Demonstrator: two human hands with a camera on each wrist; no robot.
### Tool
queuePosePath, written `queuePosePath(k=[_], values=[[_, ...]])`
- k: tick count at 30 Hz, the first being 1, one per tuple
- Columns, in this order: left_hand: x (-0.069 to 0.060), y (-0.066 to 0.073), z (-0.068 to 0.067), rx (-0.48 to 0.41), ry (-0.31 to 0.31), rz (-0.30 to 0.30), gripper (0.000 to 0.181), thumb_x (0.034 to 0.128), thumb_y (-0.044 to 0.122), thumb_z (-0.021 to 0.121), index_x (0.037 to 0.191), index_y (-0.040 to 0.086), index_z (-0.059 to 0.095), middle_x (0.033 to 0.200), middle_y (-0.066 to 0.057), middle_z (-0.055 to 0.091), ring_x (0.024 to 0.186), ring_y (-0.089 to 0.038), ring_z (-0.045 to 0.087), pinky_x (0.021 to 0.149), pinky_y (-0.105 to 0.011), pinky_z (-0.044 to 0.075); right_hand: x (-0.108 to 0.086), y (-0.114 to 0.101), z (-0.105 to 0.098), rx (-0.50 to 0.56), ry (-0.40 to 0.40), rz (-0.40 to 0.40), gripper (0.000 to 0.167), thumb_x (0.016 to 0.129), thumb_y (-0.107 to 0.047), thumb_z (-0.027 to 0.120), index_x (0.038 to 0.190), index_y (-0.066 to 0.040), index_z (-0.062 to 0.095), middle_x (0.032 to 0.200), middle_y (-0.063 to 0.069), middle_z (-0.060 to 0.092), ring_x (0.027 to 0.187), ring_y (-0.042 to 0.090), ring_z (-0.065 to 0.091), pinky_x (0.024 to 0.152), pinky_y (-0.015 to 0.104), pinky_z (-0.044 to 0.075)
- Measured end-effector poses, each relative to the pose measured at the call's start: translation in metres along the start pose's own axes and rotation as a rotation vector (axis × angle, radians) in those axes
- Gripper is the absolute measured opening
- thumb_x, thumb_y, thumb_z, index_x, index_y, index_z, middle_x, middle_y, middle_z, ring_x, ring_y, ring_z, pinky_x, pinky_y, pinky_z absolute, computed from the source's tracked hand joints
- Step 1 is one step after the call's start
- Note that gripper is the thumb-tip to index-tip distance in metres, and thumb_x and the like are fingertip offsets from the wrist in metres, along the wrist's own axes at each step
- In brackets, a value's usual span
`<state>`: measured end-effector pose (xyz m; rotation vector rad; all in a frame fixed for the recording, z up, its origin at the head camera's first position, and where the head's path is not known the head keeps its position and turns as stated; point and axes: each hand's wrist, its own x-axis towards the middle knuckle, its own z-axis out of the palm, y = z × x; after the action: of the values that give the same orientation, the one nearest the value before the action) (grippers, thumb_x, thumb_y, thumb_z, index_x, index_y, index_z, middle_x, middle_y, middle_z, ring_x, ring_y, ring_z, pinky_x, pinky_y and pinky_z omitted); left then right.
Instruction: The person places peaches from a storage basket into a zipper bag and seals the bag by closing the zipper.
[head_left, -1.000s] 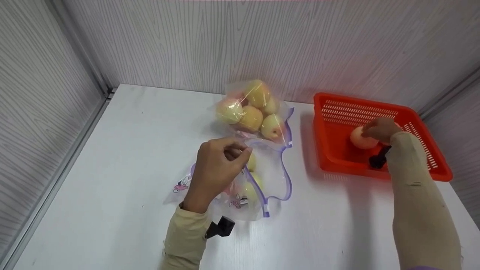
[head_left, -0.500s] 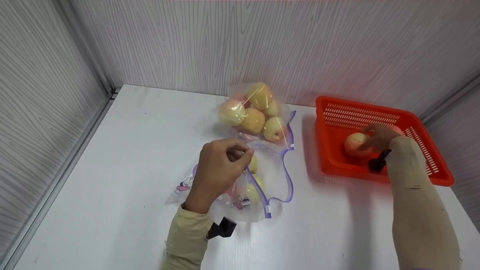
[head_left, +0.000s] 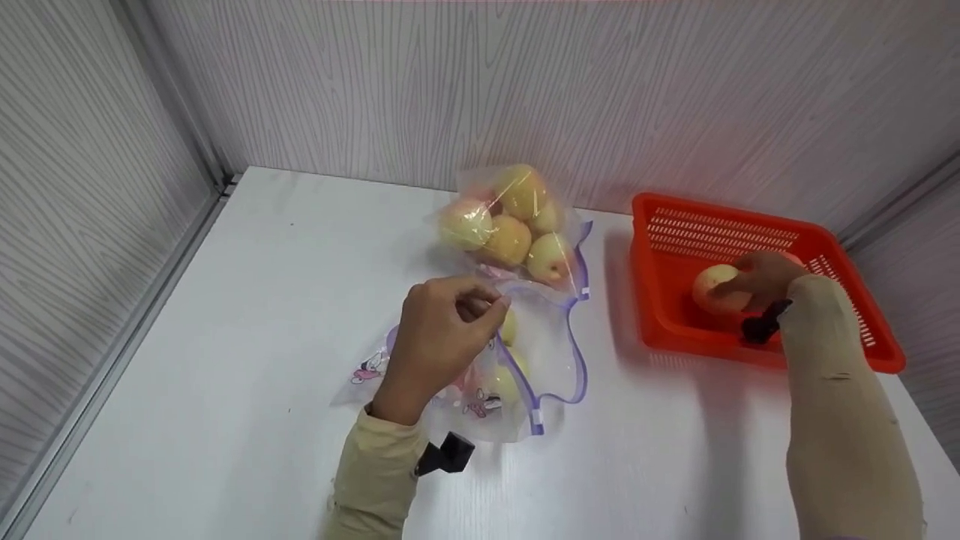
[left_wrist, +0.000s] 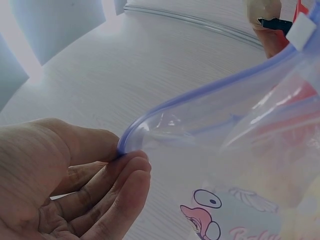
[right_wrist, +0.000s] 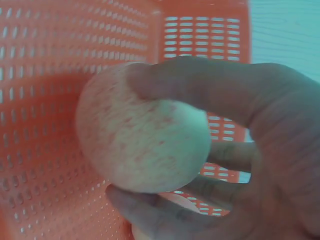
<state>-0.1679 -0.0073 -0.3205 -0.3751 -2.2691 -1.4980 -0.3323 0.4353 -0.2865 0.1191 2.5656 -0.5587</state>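
Observation:
My left hand pinches the purple zip edge of a clear slider bag between thumb and fingers. Its mouth gapes toward the right, and pale yellow peaches show inside; part of the bag is hidden behind my hand. Pink cartoon prints mark its side in the left wrist view. Over in the red plastic basket, my right hand grips a peach with curled fingers. The right wrist view shows this peach speckled pink, thumb on top and fingers below.
Another clear bag, with several peaches in it, lies behind the first. A further pinkish peach sits in the basket beyond my right hand. Pale wood-grain panels border the white table at the back and sides.
My right hand has let its hold on the peach loosen, shifted its fingers and closed round it again; the peach has turned slightly within the basket. My left hand stays at the bag's edge.

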Motion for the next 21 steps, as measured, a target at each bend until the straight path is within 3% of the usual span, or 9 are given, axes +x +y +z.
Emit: queuePosePath(k=[1, 4, 8, 12, 16, 18, 21], values=[[0.0, 0.0, 0.001, 0.0, 0.001, 0.002, 0.006, 0.0884, 0.009, 0.077, 0.088, 0.003, 0.077, 0.075, -0.001, 0.072, 0.064, -0.008, 0.063, 0.064, -0.024, 0.058, 0.001, 0.002, -0.003, -0.019, 0.029, -0.04, 0.092, 0.094, -0.044, 0.071, 0.153, 0.01, 0.026, 0.134, 0.032, 0.047, 0.106, 0.038, 0.055, 0.081, 0.041, 0.058], [0.001, 0.0, 0.001, -0.011, 0.002, 0.009, 0.004, 0.0881, 0.008, 0.077, 0.087, 0.004, 0.077, 0.075, -0.001, 0.071, 0.064, -0.008, 0.064, 0.064, -0.025, 0.058, 0.0, 0.005, -0.012, 0.06, 0.109, -0.155, 0.088, 0.095, -0.042, 0.07, 0.151, 0.013, 0.03, 0.14, 0.031, 0.047, 0.102, 0.022, 0.063, 0.083, 0.034, 0.059], [0.003, -0.003, 0.002, -0.021, 0.0, 0.012, 0.004, 0.0885, 0.008, 0.076, 0.086, 0.005, 0.077, 0.075, -0.001, 0.072, 0.065, -0.008, 0.065, 0.064, -0.025, 0.058, -0.013, -0.007, -0.021, 0.43, 0.204, -0.252, 0.083, 0.095, -0.034, 0.073, 0.155, 0.005, 0.031, 0.14, 0.013, 0.049, 0.101, 0.004, 0.064, 0.087, 0.026, 0.058], [0.008, -0.006, 0.002, -0.018, 0.016, 0.008, 0.005, 0.0884, 0.009, 0.076, 0.085, 0.005, 0.077, 0.076, -0.001, 0.072, 0.066, -0.009, 0.065, 0.064, -0.025, 0.058, -0.032, -0.032, -0.021, 0.879, 0.283, -0.36, 0.082, 0.093, -0.019, 0.076, 0.157, 0.0, 0.028, 0.139, 0.007, 0.045, 0.112, 0.016, 0.06, 0.088, 0.026, 0.058], [0.011, -0.009, 0.003, -0.018, 0.033, -0.003, 0.005, 0.0881, 0.008, 0.076, 0.085, 0.004, 0.077, 0.075, -0.001, 0.071, 0.066, -0.01, 0.065, 0.065, -0.027, 0.058, -0.05, -0.057, -0.011, 1.284, 0.269, -0.513, 0.081, 0.094, -0.005, 0.07, 0.159, -0.002, 0.021, 0.15, 0.014, 0.035, 0.13, 0.028, 0.049, 0.097, 0.033, 0.055], [0.012, -0.01, 0.004, -0.02, 0.032, -0.014, 0.005, 0.088, 0.008, 0.077, 0.085, 0.004, 0.077, 0.076, -0.001, 0.071, 0.066, -0.011, 0.065, 0.065, -0.027, 0.058, -0.056, -0.067, 0.0, 1.378, 0.247, -0.578, 0.078, 0.096, -0.001, 0.066, 0.16, -0.003, 0.02, 0.152, 0.013, 0.032, 0.136, 0.031, 0.043, 0.101, 0.036, 0.052], [0.013, -0.012, 0.006, -0.024, 0.028, -0.027, 0.005, 0.088, 0.008, 0.077, 0.085, 0.004, 0.077, 0.076, -0.001, 0.071, 0.067, -0.011, 0.065, 0.065, -0.026, 0.058, -0.064, -0.08, 0.02, 1.435, 0.229, -0.644, 0.075, 0.097, -0.001, 0.065, 0.159, -0.006, 0.023, 0.153, 0.012, 0.031, 0.14, 0.035, 0.038, 0.104, 0.038, 0.049]])
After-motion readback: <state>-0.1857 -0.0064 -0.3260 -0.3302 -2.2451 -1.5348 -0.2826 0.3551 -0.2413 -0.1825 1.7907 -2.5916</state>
